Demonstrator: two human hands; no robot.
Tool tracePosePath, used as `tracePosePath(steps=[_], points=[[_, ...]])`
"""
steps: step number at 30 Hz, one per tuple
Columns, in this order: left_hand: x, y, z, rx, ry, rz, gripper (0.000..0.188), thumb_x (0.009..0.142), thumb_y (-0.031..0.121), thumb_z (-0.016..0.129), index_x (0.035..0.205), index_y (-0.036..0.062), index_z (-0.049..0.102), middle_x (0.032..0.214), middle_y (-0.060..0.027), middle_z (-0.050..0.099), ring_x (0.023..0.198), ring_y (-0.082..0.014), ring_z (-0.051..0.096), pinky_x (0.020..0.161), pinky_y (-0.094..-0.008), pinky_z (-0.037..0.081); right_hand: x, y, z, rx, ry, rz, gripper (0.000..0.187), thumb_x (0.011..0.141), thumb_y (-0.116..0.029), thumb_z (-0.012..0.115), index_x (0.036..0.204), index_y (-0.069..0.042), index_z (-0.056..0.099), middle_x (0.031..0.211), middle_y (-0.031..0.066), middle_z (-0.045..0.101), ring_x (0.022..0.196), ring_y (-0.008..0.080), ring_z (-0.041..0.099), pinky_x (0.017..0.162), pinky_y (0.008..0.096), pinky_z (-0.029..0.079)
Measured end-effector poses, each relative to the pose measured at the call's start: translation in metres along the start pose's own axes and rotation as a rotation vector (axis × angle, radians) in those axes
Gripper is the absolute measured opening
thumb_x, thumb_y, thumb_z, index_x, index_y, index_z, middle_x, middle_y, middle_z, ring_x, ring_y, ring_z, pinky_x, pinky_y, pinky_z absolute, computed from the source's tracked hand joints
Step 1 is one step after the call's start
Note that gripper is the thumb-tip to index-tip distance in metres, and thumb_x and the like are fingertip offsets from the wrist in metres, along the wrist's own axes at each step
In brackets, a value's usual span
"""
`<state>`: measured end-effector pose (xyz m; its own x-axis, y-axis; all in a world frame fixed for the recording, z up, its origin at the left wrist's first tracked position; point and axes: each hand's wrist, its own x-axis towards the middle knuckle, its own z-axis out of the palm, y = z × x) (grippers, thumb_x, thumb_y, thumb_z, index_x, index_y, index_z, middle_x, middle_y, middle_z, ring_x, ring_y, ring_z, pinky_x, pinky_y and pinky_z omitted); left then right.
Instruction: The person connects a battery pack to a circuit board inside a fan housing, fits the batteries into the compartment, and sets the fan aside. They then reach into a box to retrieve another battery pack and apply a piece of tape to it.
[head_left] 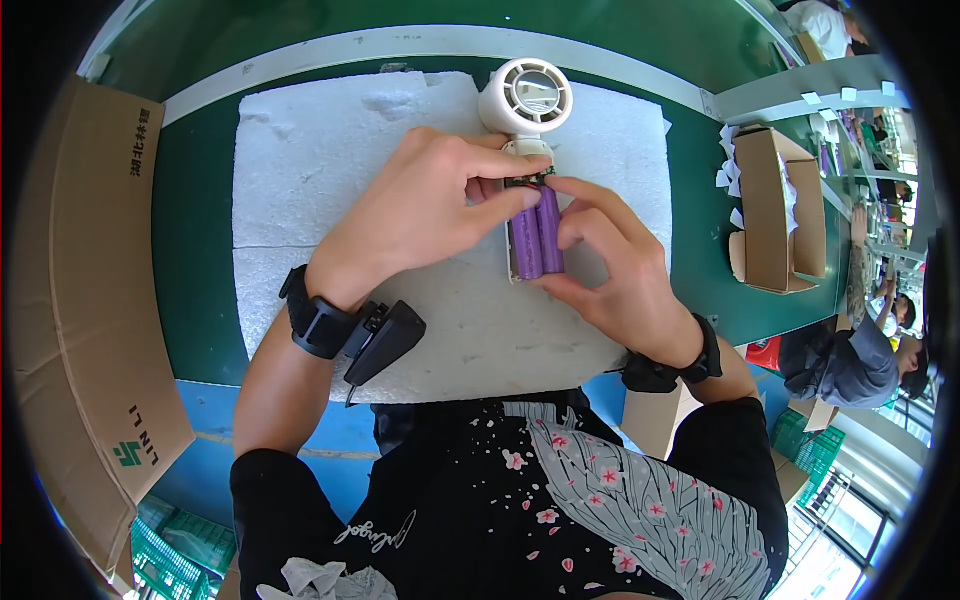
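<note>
A white handheld fan point(512, 112) lies on a foam sheet, its round grilled head at the far end. Its handle is uncovered and points toward me. Two purple cylindrical batteries point(538, 238) sit side by side at the handle, below a small green circuit board point(526, 181). My left hand point(425, 195) is closed on the fan's handle, its thumb pressing near the board and battery tops. My right hand point(628, 265) grips the batteries, index fingertip at the board's right end and thumb at their near end. Parts of the handle are hidden by my fingers.
The white foam sheet point(330, 150) rests on a green tabletop point(195, 240). A large cardboard box point(95, 280) stands at the left. On the right is an open cardboard box point(775, 205) with white pieces inside. Several people are farther right, one in dark grey point(850, 365).
</note>
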<state>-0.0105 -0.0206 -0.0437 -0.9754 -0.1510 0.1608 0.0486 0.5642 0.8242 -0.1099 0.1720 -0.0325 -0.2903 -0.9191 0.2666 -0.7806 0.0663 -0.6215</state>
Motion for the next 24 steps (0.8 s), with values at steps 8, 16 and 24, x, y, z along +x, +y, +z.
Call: tracePosePath(steps=[8,16,24], points=[[0.003,-0.006,0.001,-0.132,0.002,-0.077,0.046,0.067,0.014,0.081,0.112,0.0106,0.07,0.086,-0.014,0.071,0.062,-0.0166,0.063,0.063,-0.028,0.051,0.01,0.002,0.0,0.087,-0.056,0.126,0.06,0.057,0.002,0.083,0.106,-0.008,0.051,0.122,0.0107,0.049,0.09,0.0245,0.057,0.072,0.0323,0.05],[0.005,-0.004,0.002,-0.247,-0.032,-0.208,0.049,0.067,0.012,0.082,0.114,0.0093,0.069,0.078,-0.0097,0.07,0.063,-0.0114,0.06,0.063,-0.0264,0.05,0.016,-0.004,-0.005,0.142,-0.116,0.189,0.078,0.059,-0.001,0.083,0.126,-0.011,0.045,0.122,0.0084,0.044,0.097,0.0228,0.053,0.073,0.0308,0.048],[0.001,0.002,0.0,-0.247,-0.087,-0.256,0.05,0.069,0.007,0.081,0.117,0.0056,0.067,0.081,-0.0045,0.071,0.068,-0.0055,0.058,0.064,-0.0229,0.049,0.011,0.003,-0.005,0.182,-0.184,0.128,0.075,0.062,-0.01,0.085,0.127,-0.012,0.048,0.122,0.0081,0.044,0.103,0.0227,0.052,0.077,0.032,0.048]])
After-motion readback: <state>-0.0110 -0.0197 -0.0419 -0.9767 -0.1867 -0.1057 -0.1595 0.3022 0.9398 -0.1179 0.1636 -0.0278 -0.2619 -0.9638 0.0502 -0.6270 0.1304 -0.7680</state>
